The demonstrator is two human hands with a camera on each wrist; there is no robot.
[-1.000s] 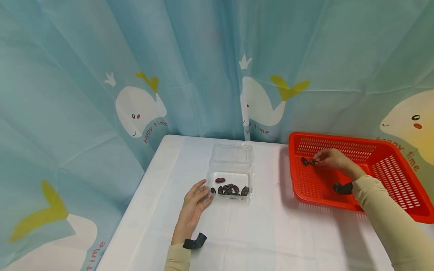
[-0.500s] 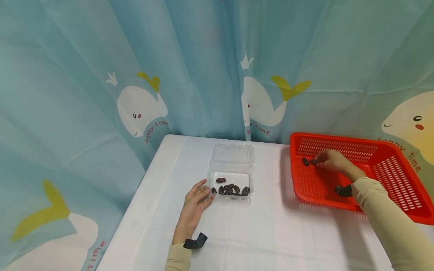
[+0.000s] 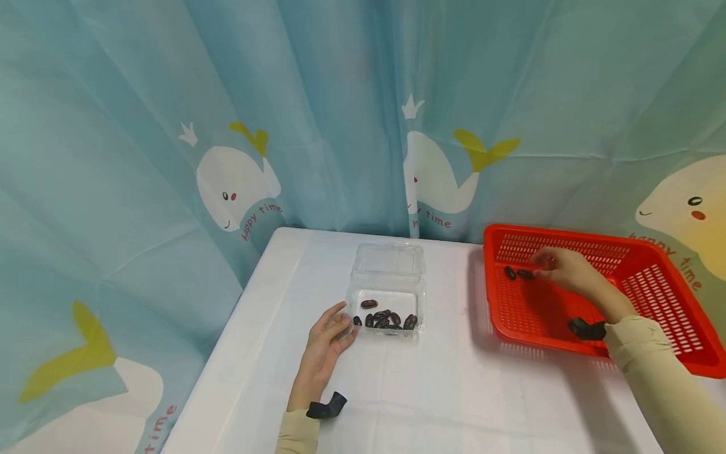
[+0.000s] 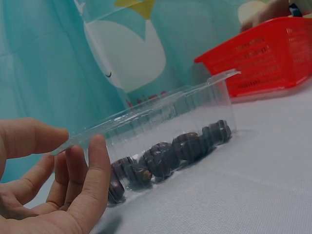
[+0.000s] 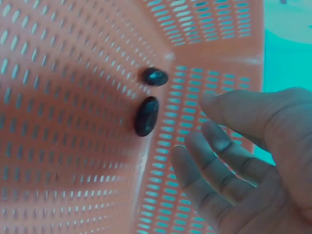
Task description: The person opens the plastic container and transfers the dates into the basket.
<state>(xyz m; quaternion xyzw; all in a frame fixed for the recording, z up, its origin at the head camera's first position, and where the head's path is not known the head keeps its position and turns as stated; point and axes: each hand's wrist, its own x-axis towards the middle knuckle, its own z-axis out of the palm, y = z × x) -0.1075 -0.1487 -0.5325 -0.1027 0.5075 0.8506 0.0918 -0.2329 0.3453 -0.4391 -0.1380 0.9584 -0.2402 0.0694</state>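
Observation:
A clear plastic clamshell box [image 3: 416, 296] stands with its lid raised, with several dark dates [image 3: 382, 317] inside. At its near left corner, my left hand [image 3: 326, 340] pinches the rim, fingertips at the corner in the left wrist view. Two dates lie close together at the far left of the red basket: one date [image 3: 510, 273] at the left, another date [image 3: 526, 275] beside it. Just right of them my right hand [image 3: 567, 274] is over the basket, its fingers loosely bent and nothing between them; the right wrist view shows a gap from fingertips to dates.
The red plastic basket [image 3: 567, 340] has tall slotted walls and stands at the right of the white-covered table [image 3: 442, 391]. A blue curtain [image 3: 340, 157] with whale prints hangs right behind the table and along its left side.
My right hand has let go of a date in the basket and drawn back a little to the right. My left hand stays at the box corner.

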